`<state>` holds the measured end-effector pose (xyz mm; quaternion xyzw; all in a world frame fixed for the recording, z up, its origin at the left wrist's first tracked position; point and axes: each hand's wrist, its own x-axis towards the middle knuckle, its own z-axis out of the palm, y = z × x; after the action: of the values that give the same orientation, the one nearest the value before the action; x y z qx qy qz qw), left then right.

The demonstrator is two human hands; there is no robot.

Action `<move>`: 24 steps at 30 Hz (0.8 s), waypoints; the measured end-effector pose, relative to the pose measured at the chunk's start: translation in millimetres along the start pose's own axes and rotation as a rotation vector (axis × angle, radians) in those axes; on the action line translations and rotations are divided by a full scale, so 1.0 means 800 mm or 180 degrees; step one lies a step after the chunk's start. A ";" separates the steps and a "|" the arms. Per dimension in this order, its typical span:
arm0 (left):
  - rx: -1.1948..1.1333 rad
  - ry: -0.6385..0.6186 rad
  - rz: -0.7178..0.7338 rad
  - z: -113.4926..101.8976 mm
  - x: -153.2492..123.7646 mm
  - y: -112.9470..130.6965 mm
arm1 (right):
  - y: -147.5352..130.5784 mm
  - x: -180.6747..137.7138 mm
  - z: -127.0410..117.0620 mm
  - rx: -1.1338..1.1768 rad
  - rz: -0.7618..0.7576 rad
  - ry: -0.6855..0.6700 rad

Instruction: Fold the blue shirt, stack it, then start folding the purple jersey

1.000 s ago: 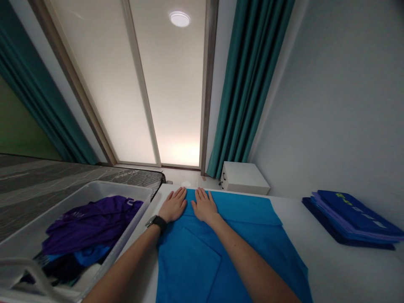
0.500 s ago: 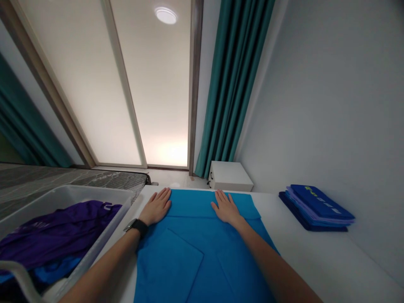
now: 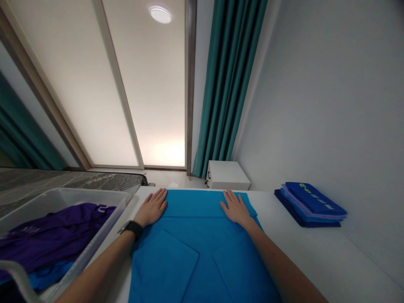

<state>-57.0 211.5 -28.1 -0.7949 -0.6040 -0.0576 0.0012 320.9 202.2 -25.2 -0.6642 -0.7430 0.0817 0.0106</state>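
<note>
A bright blue garment (image 3: 202, 237) with two pocket-like panels, perhaps an apron, lies spread on the white table (image 3: 303, 261). Its far end is turned over into a flat band across the cloth. My left hand (image 3: 152, 208) rests palm down at the left end of this band, fingers stretched out, with a dark watch on the wrist. Toward the band's right end, my right hand (image 3: 235, 207) lies flat with its fingers spread. Neither hand grips the cloth. The near end of the garment runs out of view at the bottom.
To the left stands a translucent plastic bin (image 3: 118, 202) holding purple cloth (image 3: 57, 229) and blue cloth (image 3: 52, 273). A stack of folded blue and lilac clothes (image 3: 312, 205) sits on the table's right, near the wall. Beyond the far edge is a white cabinet (image 3: 227, 174).
My right hand has slid a little to the right along the folded band. My left hand stays at the band's left end. The whole view has shifted slightly.
</note>
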 end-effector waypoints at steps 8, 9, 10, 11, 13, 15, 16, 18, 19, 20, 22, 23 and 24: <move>-0.0063 0.0033 0.0028 0.001 0.000 -0.001 | 0.008 -0.012 0.008 -0.0020 -0.0016 0.0039; -0.0084 0.0052 0.0030 0.001 0.000 -0.002 | 0.008 -0.013 0.009 -0.0027 -0.0029 0.0073; -0.0105 0.0064 0.0033 0.001 0.000 -0.002 | 0.009 -0.013 0.010 -0.0030 -0.0030 0.0097; -0.0124 0.0060 0.0034 0.001 0.000 -0.002 | 0.008 -0.013 0.010 -0.0024 -0.0021 0.0103; -0.0157 0.0024 0.0034 0.001 0.001 -0.003 | 0.008 -0.014 0.009 0.0005 0.0008 0.0078; -0.0224 0.0044 0.0043 0.000 0.002 -0.003 | 0.009 -0.016 0.007 0.0048 0.0004 0.0047; -0.0278 0.0105 0.0048 -0.001 0.002 -0.004 | 0.010 -0.018 0.006 0.0068 -0.0024 0.0043; -0.0411 0.0333 0.0016 -0.005 0.002 -0.006 | 0.016 -0.024 0.004 0.0083 -0.0132 0.0098; -0.0468 0.0481 -0.0056 -0.007 0.001 -0.007 | 0.020 -0.028 0.004 0.0075 -0.0192 0.0165; -0.0509 0.0634 -0.0165 -0.010 0.000 -0.008 | 0.024 -0.033 0.005 0.0059 -0.0247 0.0256; -0.0542 0.0858 -0.0415 -0.015 -0.006 -0.010 | 0.036 -0.044 0.005 0.0023 -0.0332 0.0487; -0.0542 0.0901 -0.0512 -0.018 -0.011 -0.010 | 0.042 -0.050 0.005 0.0014 -0.0346 0.0605; -0.0543 0.0900 -0.0570 -0.020 -0.015 -0.010 | 0.049 -0.055 0.005 0.0003 -0.0319 0.0723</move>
<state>-69.5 200.7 -13.6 -0.7192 -0.6591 -0.2197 0.0136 364.2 162.2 -30.0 -0.6312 -0.7692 0.0057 0.0991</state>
